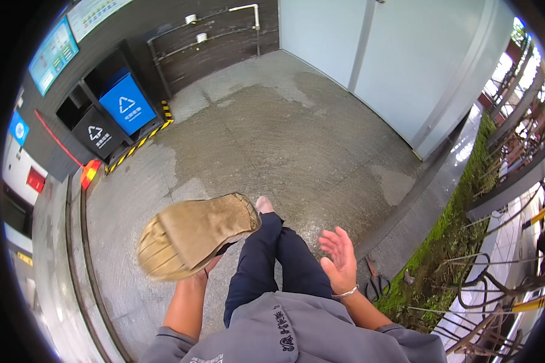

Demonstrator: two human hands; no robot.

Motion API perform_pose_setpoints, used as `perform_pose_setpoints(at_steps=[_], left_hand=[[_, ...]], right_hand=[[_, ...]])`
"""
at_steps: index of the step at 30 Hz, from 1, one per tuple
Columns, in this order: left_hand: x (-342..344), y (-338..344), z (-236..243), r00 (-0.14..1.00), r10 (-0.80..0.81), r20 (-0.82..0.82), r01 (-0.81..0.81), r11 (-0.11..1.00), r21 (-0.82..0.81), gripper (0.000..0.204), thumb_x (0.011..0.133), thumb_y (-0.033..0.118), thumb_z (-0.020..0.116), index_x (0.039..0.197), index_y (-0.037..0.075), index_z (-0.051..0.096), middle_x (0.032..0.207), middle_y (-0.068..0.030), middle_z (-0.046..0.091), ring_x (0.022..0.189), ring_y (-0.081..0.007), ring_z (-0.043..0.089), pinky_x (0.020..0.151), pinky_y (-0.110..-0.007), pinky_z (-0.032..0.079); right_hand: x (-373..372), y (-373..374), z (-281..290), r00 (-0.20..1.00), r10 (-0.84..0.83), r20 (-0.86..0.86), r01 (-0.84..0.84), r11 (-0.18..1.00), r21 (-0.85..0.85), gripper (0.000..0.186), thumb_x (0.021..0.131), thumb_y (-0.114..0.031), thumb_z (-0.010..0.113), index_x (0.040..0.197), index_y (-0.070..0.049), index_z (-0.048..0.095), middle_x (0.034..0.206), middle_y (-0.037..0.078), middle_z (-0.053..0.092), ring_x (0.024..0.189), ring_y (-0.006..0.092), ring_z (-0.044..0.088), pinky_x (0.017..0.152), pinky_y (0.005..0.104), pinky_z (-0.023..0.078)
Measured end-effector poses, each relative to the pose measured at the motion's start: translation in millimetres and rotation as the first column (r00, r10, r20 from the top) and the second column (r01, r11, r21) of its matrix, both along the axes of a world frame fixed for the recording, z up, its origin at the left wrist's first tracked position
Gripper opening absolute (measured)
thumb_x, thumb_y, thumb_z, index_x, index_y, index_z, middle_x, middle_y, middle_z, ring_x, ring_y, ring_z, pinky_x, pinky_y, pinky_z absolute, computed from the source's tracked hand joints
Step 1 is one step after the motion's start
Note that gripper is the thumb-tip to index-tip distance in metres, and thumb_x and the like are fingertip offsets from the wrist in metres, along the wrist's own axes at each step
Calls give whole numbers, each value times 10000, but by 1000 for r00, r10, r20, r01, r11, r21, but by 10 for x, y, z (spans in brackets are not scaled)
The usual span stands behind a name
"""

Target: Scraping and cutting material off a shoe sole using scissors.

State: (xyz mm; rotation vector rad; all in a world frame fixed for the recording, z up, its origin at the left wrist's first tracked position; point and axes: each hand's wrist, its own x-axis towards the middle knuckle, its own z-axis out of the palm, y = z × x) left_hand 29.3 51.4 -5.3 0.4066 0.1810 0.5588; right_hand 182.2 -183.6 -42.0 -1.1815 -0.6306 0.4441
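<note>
A shoe (194, 235) with a worn tan sole is held up on the left, its sole toward me. Beneath it, my left hand (211, 265) grips it, the fingers mostly hidden. My right hand (339, 257) is raised by my right thigh, fingers stretched out and palm bare, with a bracelet at the wrist. Beyond the shoe's narrower end shows a light-coloured foot (264, 204), bare or in a sock. Scissors or shears (376, 281) with dark handles rest near the mossy edge beside my right hand.
Grey concrete floor (272, 145) with damp patches spreads ahead. Black and blue recycling bins (129, 104) stand far left behind striped tape, with a red-handled broom (89, 172) nearby. Pale doors (399, 60) are at far right. A mossy bed (430, 260) with branches borders the right.
</note>
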Motion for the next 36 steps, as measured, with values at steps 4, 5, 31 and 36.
perform_pose_setpoints(at_steps=[4,5,31,36], left_hand=[[-233,217,-146,903,225,-366,-175,971,164,478,824,242,500,1237,81,320,1113,-122,505,988,-225,521,834,-359,440],[-273,285,-149,822,386,-418,-195,881,431,514,796,135,551,1238,70,296,1000,-108,547,927,-196,545,788,-332,457],[-1754,653,-1584,669,636,-383,-742,546,-390,237,862,291,426,798,76,504,858,-130,578,833,-307,565,766,-458,452],[-1396,569,-901,776,627,72,-608,773,-178,323,814,358,495,990,90,533,921,-123,581,837,-232,564,741,-363,473]], right_hand=[[-31,-58,-82,998,3,-70,-7,999,-54,624,736,-55,556,1263,-5,226,1168,151,410,995,208,470,852,306,372],[-28,-63,-103,996,-24,-83,17,997,-75,612,740,-41,545,1262,-7,228,1164,150,411,984,199,475,838,292,380],[82,-369,-925,987,-98,-126,31,891,-452,500,752,-66,530,1209,3,337,1111,149,455,803,171,555,653,238,454],[52,-256,-909,986,-67,-154,-9,892,-452,503,752,-84,540,1208,-7,343,1109,138,457,809,168,554,649,238,451]])
